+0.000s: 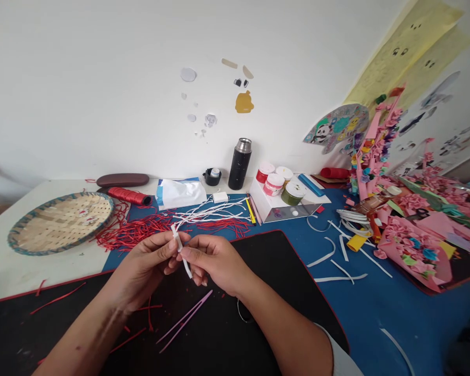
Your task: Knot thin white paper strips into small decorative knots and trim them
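A white strip (186, 266) is pinched by left hand (149, 261) and right hand (216, 261), together above the black mat (266, 266); purple tweezers (196, 309) are laid thereon.

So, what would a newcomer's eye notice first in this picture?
Probably the left hand and right hand, near the centre, both holding a white strip above the black mat. Next, perhaps the bright mass of pink flowers at the right, then the red cords heaped beside the round woven basket on the left.

A black flask (240, 166) stands near lidded jars (274, 185) grouped on a white box (269, 213)
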Motion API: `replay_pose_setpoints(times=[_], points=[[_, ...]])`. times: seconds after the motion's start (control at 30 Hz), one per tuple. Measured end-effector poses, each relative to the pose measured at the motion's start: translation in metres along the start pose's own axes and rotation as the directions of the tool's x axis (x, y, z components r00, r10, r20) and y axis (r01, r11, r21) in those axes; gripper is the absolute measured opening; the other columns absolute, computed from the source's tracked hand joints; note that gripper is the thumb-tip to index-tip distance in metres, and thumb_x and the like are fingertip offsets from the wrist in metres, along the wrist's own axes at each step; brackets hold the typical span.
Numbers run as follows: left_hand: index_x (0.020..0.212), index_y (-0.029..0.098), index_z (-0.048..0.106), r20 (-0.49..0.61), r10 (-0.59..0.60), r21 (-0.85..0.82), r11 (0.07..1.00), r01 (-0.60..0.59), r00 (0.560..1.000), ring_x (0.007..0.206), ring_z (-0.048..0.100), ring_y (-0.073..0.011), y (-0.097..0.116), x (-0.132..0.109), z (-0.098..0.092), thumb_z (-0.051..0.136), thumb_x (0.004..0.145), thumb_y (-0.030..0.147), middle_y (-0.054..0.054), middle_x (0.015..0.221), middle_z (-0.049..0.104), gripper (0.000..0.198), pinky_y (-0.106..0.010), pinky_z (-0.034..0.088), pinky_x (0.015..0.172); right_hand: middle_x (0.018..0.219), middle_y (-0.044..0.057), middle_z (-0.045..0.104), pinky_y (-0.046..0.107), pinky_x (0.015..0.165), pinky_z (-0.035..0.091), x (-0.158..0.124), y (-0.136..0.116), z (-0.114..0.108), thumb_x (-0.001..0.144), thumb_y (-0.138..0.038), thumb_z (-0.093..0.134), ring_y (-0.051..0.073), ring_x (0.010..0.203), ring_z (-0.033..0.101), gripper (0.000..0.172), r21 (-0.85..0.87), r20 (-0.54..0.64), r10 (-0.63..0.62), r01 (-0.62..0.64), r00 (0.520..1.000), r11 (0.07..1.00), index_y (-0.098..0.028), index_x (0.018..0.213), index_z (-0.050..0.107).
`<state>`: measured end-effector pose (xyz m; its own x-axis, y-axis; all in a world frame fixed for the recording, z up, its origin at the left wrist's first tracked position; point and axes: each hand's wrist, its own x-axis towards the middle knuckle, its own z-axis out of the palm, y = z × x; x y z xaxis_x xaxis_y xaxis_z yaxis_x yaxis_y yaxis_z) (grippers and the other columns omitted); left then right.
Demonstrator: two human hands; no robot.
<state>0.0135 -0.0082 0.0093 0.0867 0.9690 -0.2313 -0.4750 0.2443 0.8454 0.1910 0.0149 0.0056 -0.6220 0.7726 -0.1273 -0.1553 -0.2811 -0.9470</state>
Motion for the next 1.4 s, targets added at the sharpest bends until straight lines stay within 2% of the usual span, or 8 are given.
replay_pose_setpoints(times=[0.1, 0.23, 0.4, 0.57, 0.7, 1.07, 1.4], points=[[0.078, 0.016, 0.087, 0.026, -0.005, -0.022, 1.000, 0.006, 1.000, 0.050, 0.045, -0.0069, 0.001, 0.001, -0.001, 0.106, 0.056, 0.043, 0.000, 0.058, 0.064, 0.039, -0.017, 0.041, 0.046, 0.054, -0.009, 0.054, 0.022, 0.044, 0.035, 0.000, 0.001, -0.001, 0.082, -0.067, 0.082, 0.009, 0.045, 0.051, 0.052, 0.007, 0.015, 0.005, -0.005, 1.000, 1.000, -0.018, 0.089, 0.068], [0.073, 0.016, 0.086, 0.008, -0.008, -0.026, 1.000, 0.008, 1.000, 0.052, 0.047, -0.0075, 0.001, 0.001, -0.002, 0.107, 0.054, 0.042, -0.001, 0.060, 0.066, 0.039, -0.017, 0.042, 0.047, 0.054, -0.008, 0.054, 0.022, 0.045, 0.035, 0.000, 0.002, -0.001, 0.085, -0.068, 0.080, 0.009, 0.046, 0.051, 0.051, 0.002, 0.023, -0.017, 0.017, 1.000, 1.000, -0.018, 0.091, 0.070], [0.078, 0.015, 0.087, 0.045, -0.011, -0.037, 0.999, 0.013, 0.999, 0.053, 0.047, -0.0086, -0.002, 0.003, -0.007, 0.105, 0.058, 0.043, -0.001, 0.059, 0.065, 0.039, -0.018, 0.041, 0.048, 0.055, -0.008, 0.054, 0.023, 0.047, 0.036, 0.000, 0.001, -0.001, 0.086, -0.067, 0.079, 0.009, 0.047, 0.051, 0.050, -0.002, 0.019, -0.002, 0.002, 1.000, 1.000, -0.017, 0.095, 0.075], [0.073, 0.018, 0.086, 0.063, 0.021, -0.083, 0.996, -0.015, 0.998, 0.060, 0.057, -0.0135, -0.005, 0.003, -0.008, 0.105, 0.059, 0.040, -0.002, 0.067, 0.068, 0.032, -0.024, 0.053, 0.057, 0.054, -0.008, 0.052, 0.023, 0.046, 0.033, -0.001, 0.000, 0.001, 0.086, -0.065, 0.080, 0.008, 0.045, 0.046, 0.049, 0.076, 0.038, -0.001, -0.002, 0.999, 0.997, -0.016, 0.095, 0.077], [0.073, 0.020, 0.086, 0.096, 0.020, -0.093, 0.996, -0.011, 0.995, 0.064, 0.062, -0.0168, -0.004, 0.003, -0.008, 0.104, 0.061, 0.040, -0.001, 0.067, 0.065, 0.030, -0.030, 0.060, 0.063, 0.053, -0.008, 0.050, 0.023, 0.044, 0.029, -0.002, -0.002, 0.003, 0.086, -0.060, 0.082, 0.007, 0.044, 0.043, 0.046, 0.143, 0.088, -0.005, -0.008, 0.996, 0.990, -0.015, 0.097, 0.080], [0.070, 0.016, 0.085, 0.055, 0.018, -0.059, 0.998, -0.015, 0.998, 0.066, 0.059, -0.0126, -0.009, 0.003, -0.009, 0.105, 0.059, 0.040, -0.002, 0.080, 0.067, 0.034, -0.025, 0.057, 0.065, 0.054, -0.009, 0.051, 0.022, 0.045, 0.032, -0.002, 0.003, 0.002, 0.087, -0.060, 0.082, 0.007, 0.045, 0.044, 0.046, 0.090, 0.090, -0.003, -0.005, 0.996, 0.996, -0.016, 0.103, 0.081], [0.071, 0.017, 0.086, 0.085, 0.017, -0.034, 0.999, -0.015, 0.996, 0.065, 0.061, -0.0148, -0.007, 0.004, -0.009, 0.104, 0.060, 0.042, -0.001, 0.068, 0.064, 0.033, -0.025, 0.057, 0.062, 0.049, -0.010, 0.047, 0.023, 0.044, 0.031, 0.000, 0.001, 0.003, 0.080, -0.060, 0.087, 0.007, 0.042, 0.042, 0.045, 0.083, 0.042, -0.031, 0.028, 0.999, 0.996, -0.016, 0.088, 0.079]])
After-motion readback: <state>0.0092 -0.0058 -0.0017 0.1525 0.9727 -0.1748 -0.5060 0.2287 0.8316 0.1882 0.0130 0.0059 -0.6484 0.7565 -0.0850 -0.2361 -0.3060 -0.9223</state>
